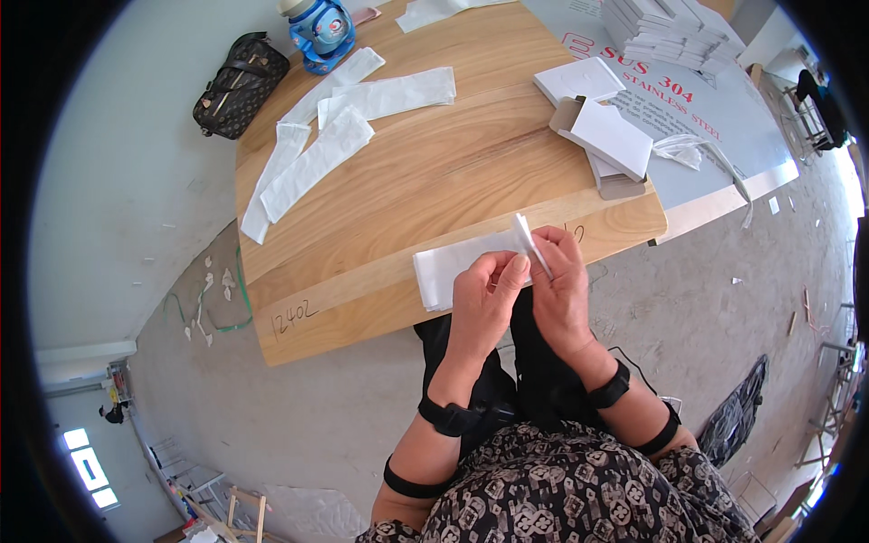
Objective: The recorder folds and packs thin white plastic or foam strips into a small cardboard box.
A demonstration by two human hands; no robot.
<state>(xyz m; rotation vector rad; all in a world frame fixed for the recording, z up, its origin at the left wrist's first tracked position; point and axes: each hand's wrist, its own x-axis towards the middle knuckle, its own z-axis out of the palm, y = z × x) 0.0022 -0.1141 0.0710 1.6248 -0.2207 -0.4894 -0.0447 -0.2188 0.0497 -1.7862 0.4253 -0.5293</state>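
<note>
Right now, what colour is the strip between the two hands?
The strip is white; it shows best in the head view.

Plenty of daylight in here, soft and fairly even over the wooden table, whose grain looks crisp to me. The window at lower left glares pure white, and the far right edge burns out too. The white strips come close to washing out. Toward the rim the clutter softens, the wall curves, and black swallows the corners.
</note>
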